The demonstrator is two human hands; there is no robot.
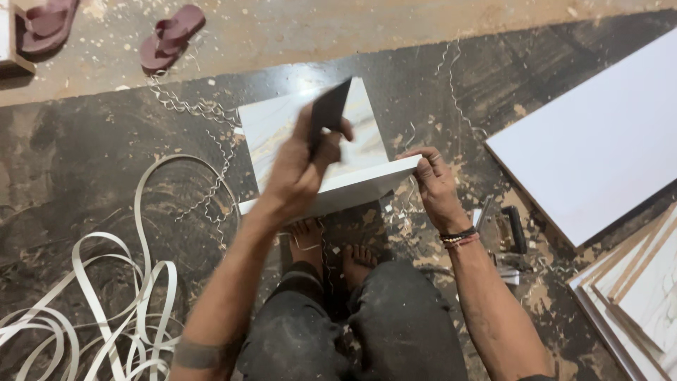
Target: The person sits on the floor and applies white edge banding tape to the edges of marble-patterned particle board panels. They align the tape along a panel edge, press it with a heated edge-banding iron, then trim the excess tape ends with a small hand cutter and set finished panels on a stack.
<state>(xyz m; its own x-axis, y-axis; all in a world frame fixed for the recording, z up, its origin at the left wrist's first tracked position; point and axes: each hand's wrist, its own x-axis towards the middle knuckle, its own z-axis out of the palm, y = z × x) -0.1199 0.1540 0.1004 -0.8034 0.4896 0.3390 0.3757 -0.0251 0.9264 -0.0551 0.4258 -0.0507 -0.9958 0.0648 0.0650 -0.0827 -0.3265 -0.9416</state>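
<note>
The left hand (pixel 300 169) grips one dark block (pixel 329 109) over one white panel (pixel 317 152); the right hand (pixel 436 185) pinches the panel's corner. Two sandals (pixel 169 37) lie on the floor (pixel 92 162).

Colours on the workshop floor

White marbled panel (pixel 317 144), black block (pixel 329 109), maroon sandals (pixel 169 37), white edge-band strips (pixel 106 296); floor (pixel 84 162) dark, mottled brown, sawdust-speckled.
</note>
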